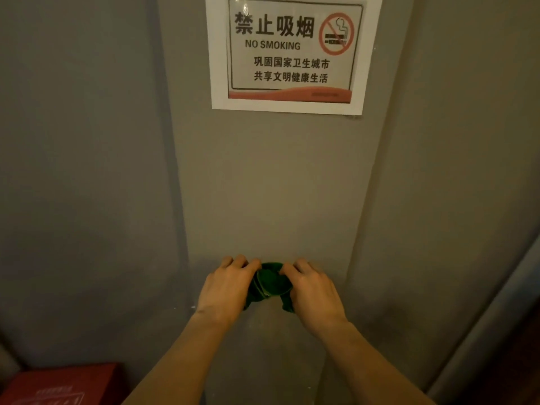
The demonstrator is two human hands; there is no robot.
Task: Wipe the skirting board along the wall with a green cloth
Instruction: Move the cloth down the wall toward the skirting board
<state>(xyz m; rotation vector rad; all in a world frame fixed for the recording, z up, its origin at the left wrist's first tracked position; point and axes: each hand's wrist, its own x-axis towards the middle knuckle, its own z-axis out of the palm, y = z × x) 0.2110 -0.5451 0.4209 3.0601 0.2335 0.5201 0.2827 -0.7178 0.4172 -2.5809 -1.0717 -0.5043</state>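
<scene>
- Green cloth (270, 283) is bunched up between both hands, held out in front of a grey wall (263, 185), folded into a few layers, pretty much dead centre low in the view.
- left hand (225, 287) has its fingers curled over the left side of the cloth, gripping it, back of the hand facing up.
- right hand (314, 289) does the same on the other side, fingers closed over the right edge, and a bit of cloth hangs down under it.
- both forearms come up bare from the bottom of the view and angle in toward each other.
- the wall section behind the hands sticks out like a pillar, with darker grey wall set back on either side.
- up top there's a laminated no smoking sign (292, 54), Chinese text plus "NO SMOKING" and the red crossed-out cigarette symbol, stuck on a white sheet.
- bottom left corner shows a red box (58, 384) with faint lettering, too blurry to read.
- can't make out any skirting board from this angle.
</scene>
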